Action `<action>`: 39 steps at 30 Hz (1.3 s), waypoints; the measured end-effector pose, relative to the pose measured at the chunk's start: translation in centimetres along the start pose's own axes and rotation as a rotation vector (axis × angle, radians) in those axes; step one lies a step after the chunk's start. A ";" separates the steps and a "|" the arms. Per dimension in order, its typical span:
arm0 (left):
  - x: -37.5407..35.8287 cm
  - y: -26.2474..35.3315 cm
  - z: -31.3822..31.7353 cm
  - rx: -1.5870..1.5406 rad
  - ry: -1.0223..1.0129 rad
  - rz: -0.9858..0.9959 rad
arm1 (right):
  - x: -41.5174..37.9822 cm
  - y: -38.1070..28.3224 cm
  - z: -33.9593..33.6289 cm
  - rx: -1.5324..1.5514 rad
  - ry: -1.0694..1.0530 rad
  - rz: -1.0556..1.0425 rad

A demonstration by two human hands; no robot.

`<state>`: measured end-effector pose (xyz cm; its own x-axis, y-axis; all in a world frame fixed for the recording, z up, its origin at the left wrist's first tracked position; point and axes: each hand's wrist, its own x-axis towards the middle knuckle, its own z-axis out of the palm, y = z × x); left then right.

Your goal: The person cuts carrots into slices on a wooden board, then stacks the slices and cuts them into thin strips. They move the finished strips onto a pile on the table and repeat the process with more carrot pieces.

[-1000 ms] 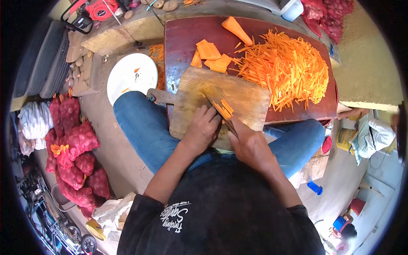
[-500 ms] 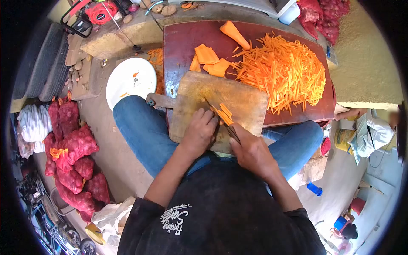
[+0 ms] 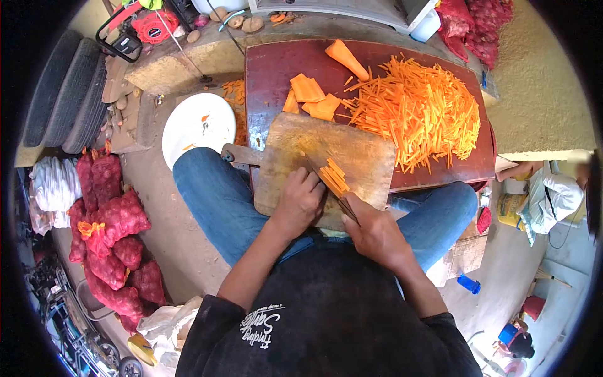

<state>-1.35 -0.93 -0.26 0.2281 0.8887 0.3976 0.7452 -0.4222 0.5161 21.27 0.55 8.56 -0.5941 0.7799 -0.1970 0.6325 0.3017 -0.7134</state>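
My right hand (image 3: 377, 234) grips a knife (image 3: 347, 208), its blade slanting up and left across a worn wooden cutting board (image 3: 367, 163). Cut carrot sticks (image 3: 334, 176) lie along the blade's right side. Close to the blade's left side, my left hand (image 3: 303, 200) presses down with bent fingers; whatever is under them is hidden. Beyond the board are several flat carrot slices (image 3: 308, 89), a peeled carrot (image 3: 345, 60) and a large heap of carrot sticks (image 3: 424, 116), all on a dark red table (image 3: 270, 63).
A white round basin (image 3: 179, 129) with orange scraps stands left of the table. Red net sacks (image 3: 122, 217) and tyres (image 3: 53, 88) line the left side. Another person (image 3: 556, 195) is at the far right. A blue object (image 3: 468, 284) lies on the floor.
More carrot sticks now show beside the blade, in a wider cluster. Both hands stay near the same spot on the board. The whole view has shifted slightly.
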 end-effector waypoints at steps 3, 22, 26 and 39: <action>0.3 0.2 0.1 0.021 0.024 0.014 | -0.5 -0.7 -0.6 0.029 -0.009 0.019; -0.1 -0.3 1.0 0.074 -0.023 0.015 | 1.0 1.7 1.1 0.058 0.055 -0.014; 0.1 -0.3 1.0 0.069 0.056 0.060 | 1.0 0.6 1.2 0.027 0.040 0.002; 0.3 0.0 1.0 0.062 0.032 0.029 | 0.2 0.7 1.5 0.059 0.106 -0.029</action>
<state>-0.67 -0.50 -0.91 0.2307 0.8697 0.4364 0.7761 -0.4350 0.4565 20.85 0.07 6.96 -0.5537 0.8260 -0.1058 0.5838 0.2944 -0.7566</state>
